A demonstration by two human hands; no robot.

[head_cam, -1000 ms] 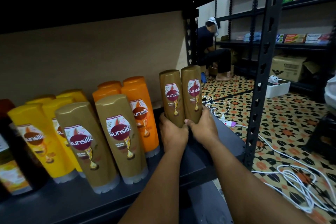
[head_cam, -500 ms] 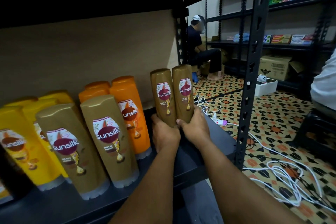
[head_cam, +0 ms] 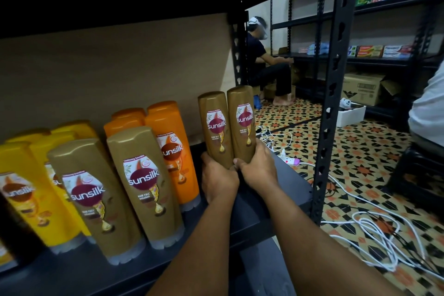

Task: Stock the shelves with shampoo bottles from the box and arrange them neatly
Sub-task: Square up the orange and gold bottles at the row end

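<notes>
Head view, left hand [head_cam: 217,176] gripping one brown shampoo bottle [head_cam: 214,125], right hand [head_cam: 258,167] gripping its twin [head_cam: 241,120], both upright, touching, on dark shelf [head_cam: 283,182], beside orange bottles [head_cam: 168,142].

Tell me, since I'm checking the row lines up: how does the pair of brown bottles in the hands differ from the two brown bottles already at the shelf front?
The held pair is gripped at its base, left hand and right hand; the front brown bottles stand free. The held pair sits right of the orange bottles; the front pair stands before the orange and yellow ones. Both pairs share brown bodies and Sunsilk labels facing out.
</notes>
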